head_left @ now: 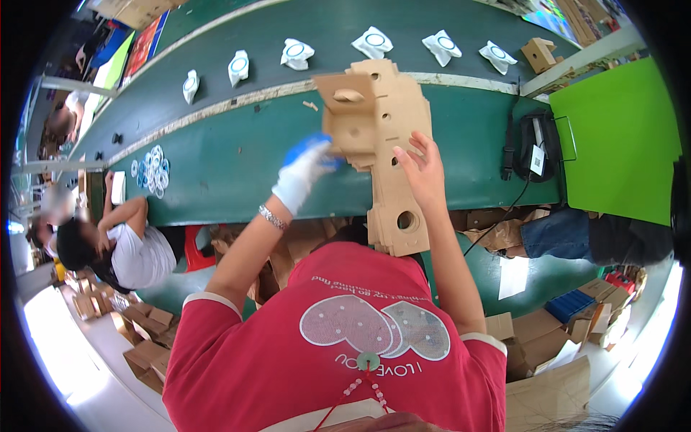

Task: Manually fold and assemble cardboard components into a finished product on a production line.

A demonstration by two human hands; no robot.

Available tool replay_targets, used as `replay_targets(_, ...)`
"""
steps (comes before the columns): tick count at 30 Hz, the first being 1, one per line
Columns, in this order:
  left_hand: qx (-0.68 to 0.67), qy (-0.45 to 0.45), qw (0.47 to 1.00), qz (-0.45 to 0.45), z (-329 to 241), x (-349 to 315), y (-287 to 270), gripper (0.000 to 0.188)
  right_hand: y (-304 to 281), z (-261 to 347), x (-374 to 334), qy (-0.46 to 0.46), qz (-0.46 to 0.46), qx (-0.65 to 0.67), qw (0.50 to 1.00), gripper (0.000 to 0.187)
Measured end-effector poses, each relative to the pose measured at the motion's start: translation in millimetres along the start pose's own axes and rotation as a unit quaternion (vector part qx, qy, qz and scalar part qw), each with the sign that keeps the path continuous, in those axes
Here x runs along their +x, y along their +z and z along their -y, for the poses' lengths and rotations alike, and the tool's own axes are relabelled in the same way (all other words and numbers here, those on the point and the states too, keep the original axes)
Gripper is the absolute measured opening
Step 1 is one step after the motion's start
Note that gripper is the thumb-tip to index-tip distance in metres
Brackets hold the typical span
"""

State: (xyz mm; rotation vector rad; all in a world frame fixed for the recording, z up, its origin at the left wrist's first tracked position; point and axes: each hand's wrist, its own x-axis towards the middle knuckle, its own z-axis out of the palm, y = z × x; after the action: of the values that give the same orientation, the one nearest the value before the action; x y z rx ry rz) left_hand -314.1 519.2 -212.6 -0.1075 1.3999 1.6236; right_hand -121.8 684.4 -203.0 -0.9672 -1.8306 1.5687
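Note:
I hold a brown die-cut cardboard piece (385, 137) with round holes up over the green work table (237, 158). My left hand (306, 173), in a white glove with blue fingertips, grips its folded left flap. My bare right hand (425, 173) presses against the right side of the long cardboard panel, fingers spread along it. The lower end of the cardboard hangs down to the table's near edge. My red shirt (338, 345) fills the bottom of the view.
A green conveyor belt (317, 29) behind carries several white packets with round blue rings (297, 53). A pile of rings (152, 170) lies at left. A black device with a cable (536, 147) sits at right. Another person (115, 248) works at left; cardboard boxes (144, 338) lie on the floor.

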Motion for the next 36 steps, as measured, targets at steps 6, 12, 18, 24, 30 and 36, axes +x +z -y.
replay_targets(6, -0.045, 0.188, 0.981, 0.017, -93.1, 175.7, 6.6, 0.047, -35.0, -23.5, -42.9, 0.066, -0.115, 0.033, 0.991, 0.047)
replay_targets(12, 0.069, 0.070, 0.974, -0.206, -140.9, 257.9, 34.4, 0.047, -44.6, -41.0, -81.4, 0.041, -0.114, -0.190, 0.974, 0.063)
replay_targets(18, 0.088, 0.192, 0.977, -0.035, -70.0, 104.6, 46.5, 0.054, -41.0, -65.8, -106.7, 0.040, 0.001, -0.290, 0.956, 0.075)
replay_targets(24, 0.087, 0.069, 0.993, -0.032, 110.4, -45.8, -17.3, 0.052, -38.5, -43.8, -109.0, 0.006, 0.015, -0.257, 0.966, 0.064)
replay_targets(30, 0.300, 0.187, 0.935, -0.034, 100.9, -123.0, 88.0, 0.054, -30.3, 5.1, -107.8, -0.043, -0.054, -0.259, 0.963, 0.047)
replay_targets(36, 0.196, 0.045, 0.979, -0.027, 55.7, -133.7, 104.7, 0.048, -22.1, 26.2, -94.0, 0.125, 0.064, -0.007, 0.990, 0.031)
